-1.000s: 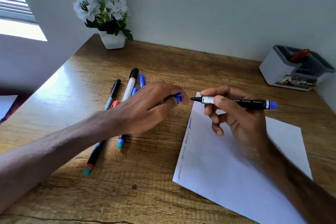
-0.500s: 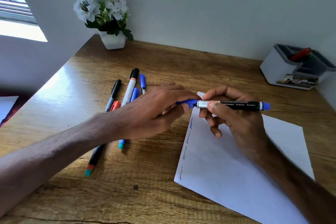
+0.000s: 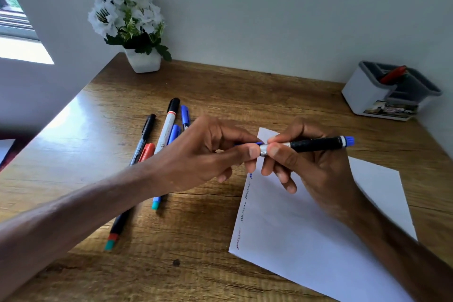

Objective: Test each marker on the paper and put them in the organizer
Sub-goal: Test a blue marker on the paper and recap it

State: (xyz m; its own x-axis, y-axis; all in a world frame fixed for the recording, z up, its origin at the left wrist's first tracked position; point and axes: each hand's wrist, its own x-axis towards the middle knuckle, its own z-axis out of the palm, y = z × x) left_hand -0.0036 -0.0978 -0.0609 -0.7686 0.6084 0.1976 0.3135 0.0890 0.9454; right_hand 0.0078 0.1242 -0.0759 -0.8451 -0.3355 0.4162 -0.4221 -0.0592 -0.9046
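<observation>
Roughly partway through, I'd say. The paper [image 3: 318, 228] already has a column of short scribbles down its left edge, a reddish one nearest the camera and bluish ones higher up, so a few markers look tested. Only one red marker [image 3: 392, 74] sits in the organizer [image 3: 367, 95] at the far right corner of the counter [image 3: 220, 86], though I can't see into all its compartments.

Right now the right hand [image 3: 318, 174] is closed around a black marker [image 3: 316, 144] with a blue tail end, held level just above the paper's top corner. The left hand [image 3: 208, 152] pinches the blue cap [image 3: 257, 143] at its tip, fingertips closed on it. The cap is mostly hidden, so I can't tell whether it's fully seated.

Left to do: this one has to go in the organizer, and a bunch of markers [image 3: 169, 127] are lying on the counter to the left, partly under the left forearm, well apart from the organizer. Can't tell which of them are tested.
</observation>
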